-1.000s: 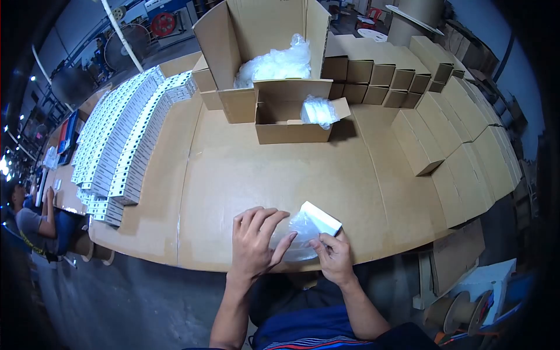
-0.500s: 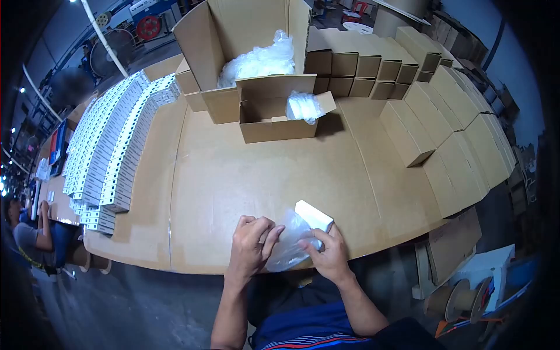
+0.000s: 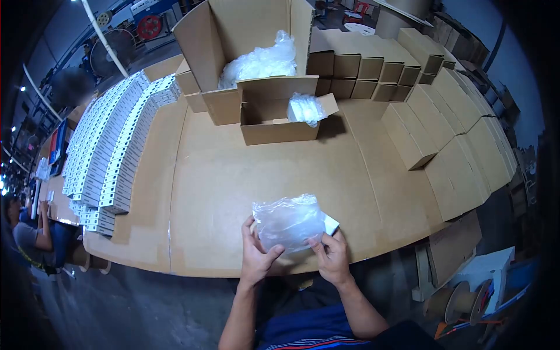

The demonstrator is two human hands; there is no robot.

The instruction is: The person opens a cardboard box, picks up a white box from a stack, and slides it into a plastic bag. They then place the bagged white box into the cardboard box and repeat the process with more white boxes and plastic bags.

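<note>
Plastic bag [image 3: 286, 224] spans the grip — left hand [image 3: 256, 259] pinching one side, right hand [image 3: 334, 259] the other, beside a white box [image 3: 331, 224] — seemingly being spread; next calls for steady fingers.

A dark blue shirt [image 3: 291, 328] has thin red, white and light blue stripes near its hem; the hands [image 3: 333, 261] are bare.

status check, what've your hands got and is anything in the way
Left hand and right hand both on plastic bag; white box at right hand, partly hidden by bag; nothing seen between hands and open carton.
</note>
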